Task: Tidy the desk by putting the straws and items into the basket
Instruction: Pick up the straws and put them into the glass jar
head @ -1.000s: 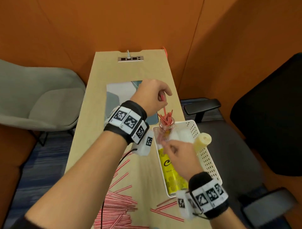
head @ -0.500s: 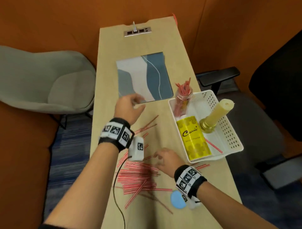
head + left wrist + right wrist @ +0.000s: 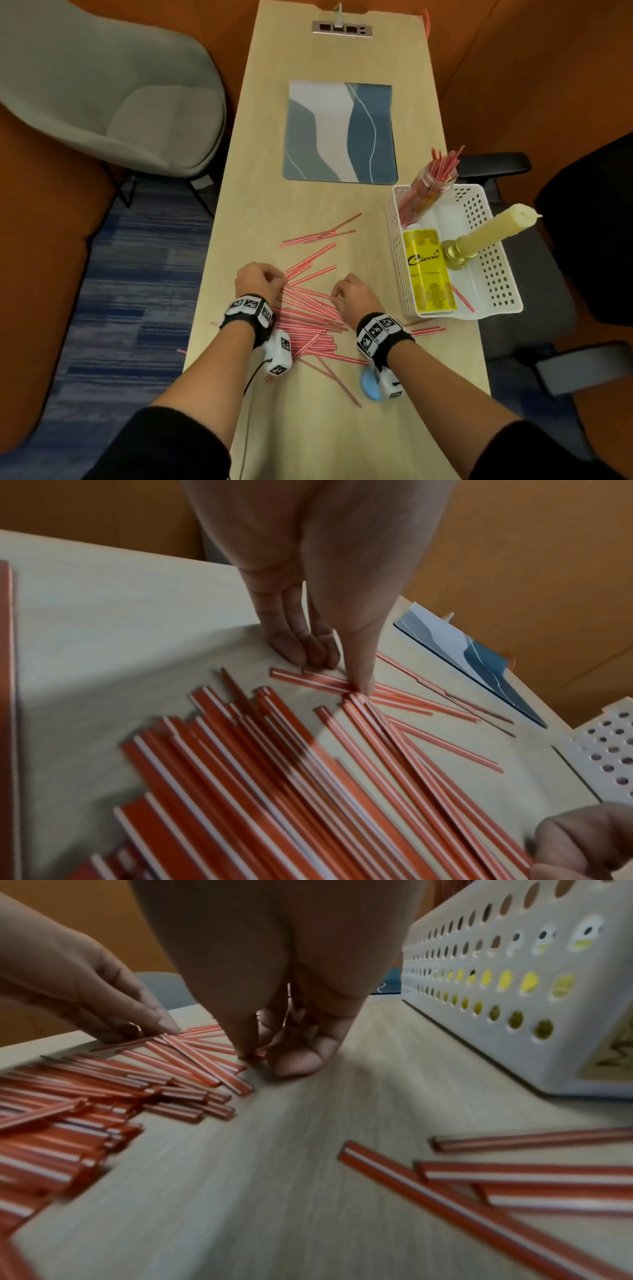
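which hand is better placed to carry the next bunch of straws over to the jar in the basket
Probably the right hand. It sits at the end of the straw pile nearest the white basket, where the jar stands. The left hand is on the pile's far side.

Head camera looks down; blurry wrist cameras closely share the straws [image 3: 308,308].
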Motion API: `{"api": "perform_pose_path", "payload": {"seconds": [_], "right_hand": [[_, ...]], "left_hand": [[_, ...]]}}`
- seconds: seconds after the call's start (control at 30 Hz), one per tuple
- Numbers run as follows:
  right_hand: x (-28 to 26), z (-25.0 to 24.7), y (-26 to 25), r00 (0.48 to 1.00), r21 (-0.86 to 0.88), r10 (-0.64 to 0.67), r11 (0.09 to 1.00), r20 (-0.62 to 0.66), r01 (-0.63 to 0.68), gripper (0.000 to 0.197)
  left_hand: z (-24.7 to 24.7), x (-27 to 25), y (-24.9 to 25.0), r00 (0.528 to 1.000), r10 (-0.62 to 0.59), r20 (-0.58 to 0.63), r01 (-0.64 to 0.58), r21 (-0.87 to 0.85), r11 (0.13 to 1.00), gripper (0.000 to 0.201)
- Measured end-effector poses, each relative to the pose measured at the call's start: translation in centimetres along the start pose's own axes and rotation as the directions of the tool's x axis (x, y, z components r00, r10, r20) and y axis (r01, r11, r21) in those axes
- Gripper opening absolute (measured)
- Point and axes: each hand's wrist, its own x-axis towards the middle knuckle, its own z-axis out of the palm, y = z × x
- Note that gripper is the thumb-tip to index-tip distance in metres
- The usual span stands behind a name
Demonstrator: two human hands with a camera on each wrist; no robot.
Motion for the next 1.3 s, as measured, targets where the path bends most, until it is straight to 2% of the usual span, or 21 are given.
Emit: {"api": "perform_pose_path", "payload": {"seconds": [0.13,0.2,0.3,0.37,0.43,0.5,0.57,0.67,0.77,0.87,0.93,1.03,1.1,1.2,1.3], "right_hand": [[0.4,0.1,0.1,0.996,-0.171,-0.028,0.984,0.081,0.041,0.011],[0.4,-0.5,-0.1,0.992,-0.194,-0.044,0.979,0.121,0.067,0.012],[0.0,-2.7,-0.2,0.991,-0.038,-0.067,0.997,0.113,0.072,0.011],[-0.9,-4.4,0.0,0.995,0.097,-0.07,0.993,0.075,0.063,0.007],[-2.1,-6.3,0.0,0.997,0.241,-0.06,0.969,0.046,0.047,0.017],[-3.2,-8.1,-0.2,0.999,0.343,-0.045,0.939,0.014,0.037,0.018],[-3.6,-10.7,-0.6,0.999,0.421,-0.03,0.906,-0.044,0.046,0.01],[-4.0,-16.1,-1.0,0.979,0.478,-0.01,0.871,-0.205,0.109,0.006],[-4.8,-22.8,-0.8,0.907,0.419,-0.043,0.877,-0.419,0.235,0.013],[-5.8,-29.3,-0.3,0.809,0.371,-0.074,0.862,-0.583,0.346,0.02],[-6.3,-32.8,0.4,0.737,0.31,-0.083,0.871,-0.671,0.381,0.022],[-6.0,-36.0,1.6,0.63,0.222,-0.077,0.897,-0.773,0.382,0.024],[-4.9,-36.5,2.6,0.6,0.195,-0.068,0.912,-0.797,0.361,0.026],[-2.7,-35.7,4.1,0.634,0.158,-0.082,0.936,-0.769,0.314,0.03],[0.0,-33.4,5.6,0.754,0.175,-0.063,0.957,-0.654,0.232,0.034]], "left_hand": [[-0.3,0.7,0.3,0.996,0.014,0.088,-0.019,0.055,0.998,0.008],[-0.8,1.2,0.7,0.987,0.01,0.159,-0.029,0.121,0.992,0.01],[-1.0,2.0,1.0,0.974,0.031,0.222,-0.085,0.236,0.968,0.025],[-1.1,2.0,1.1,0.973,0.066,0.223,-0.134,0.304,0.943,0.022],[-1.4,1.4,1.7,0.968,0.124,0.22,-0.196,0.343,0.918,0.017],[-2.0,1.1,2.3,0.961,0.171,0.217,-0.237,0.333,0.913,0.015],[-2.8,1.1,3.4,0.957,0.208,0.201,-0.262,0.296,0.918,0.016],[-4.4,1.7,5.7,0.919,0.3,0.255,-0.36,0.234,0.903,0.016],[-6.2,2.0,8.8,0.875,0.374,0.309,-0.451,0.236,0.861,0.017],[-7.2,1.5,11.8,0.831,0.399,0.387,-0.521,0.292,0.802,0.029],[-7.3,1.1,13.6,0.816,0.423,0.394,-0.552,0.312,0.774,0.032],[-7.4,0.8,16.8,0.784,0.542,0.303,-0.617,0.272,0.739,0.03],[-7.9,0.5,19.8,0.728,0.652,0.211,-0.686,0.213,0.696,0.024],[-9.3,-0.2,24.7,0.627,0.771,0.11,-0.777,0.162,0.609,0.023],[-10.3,-0.5,29.2,0.534,0.844,0.054,-0.836,0.182,0.517,0.032]]}}
